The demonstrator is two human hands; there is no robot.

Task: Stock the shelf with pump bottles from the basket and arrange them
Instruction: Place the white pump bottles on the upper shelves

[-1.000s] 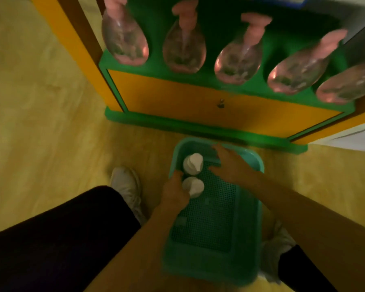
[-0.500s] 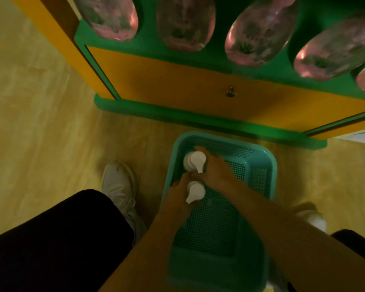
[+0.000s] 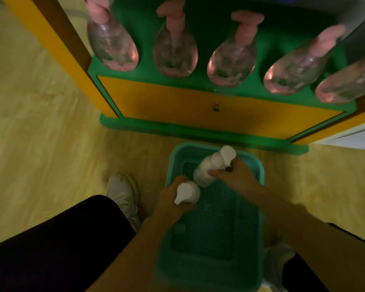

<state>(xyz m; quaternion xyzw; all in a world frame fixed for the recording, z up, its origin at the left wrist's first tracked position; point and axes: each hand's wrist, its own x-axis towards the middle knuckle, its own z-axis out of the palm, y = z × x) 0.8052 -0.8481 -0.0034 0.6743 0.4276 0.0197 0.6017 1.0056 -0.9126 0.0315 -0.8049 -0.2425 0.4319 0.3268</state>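
Observation:
A teal mesh basket (image 3: pixel 254 207) sits on the floor in front of the shelf. My left hand (image 3: pixel 173 202) grips a white pump bottle (image 3: pixel 187 192) seen from above, its nozzle pointing down-left. My right hand (image 3: pixel 234 178) holds a second white pump bottle (image 3: pixel 209 167), tilted and lifted above the basket's far end. Several clear pink pump bottles, such as the pink bottle (image 3: pixel 175 49), stand in a row on the green shelf (image 3: pixel 198 80) above.
The shelf unit has an orange front panel (image 3: pixel 177 104) with a small knob (image 3: pixel 215 107) and a green base. My dark-trousered legs and white shoes, one being the left shoe (image 3: pixel 122 190), flank the basket on the yellowish floor. The basket's mesh bottom shows nothing else.
Both hands closed on the two white bottles in the basket. The right hand has since lifted and tilted its bottle toward the shelf; the camera view has tilted up again.

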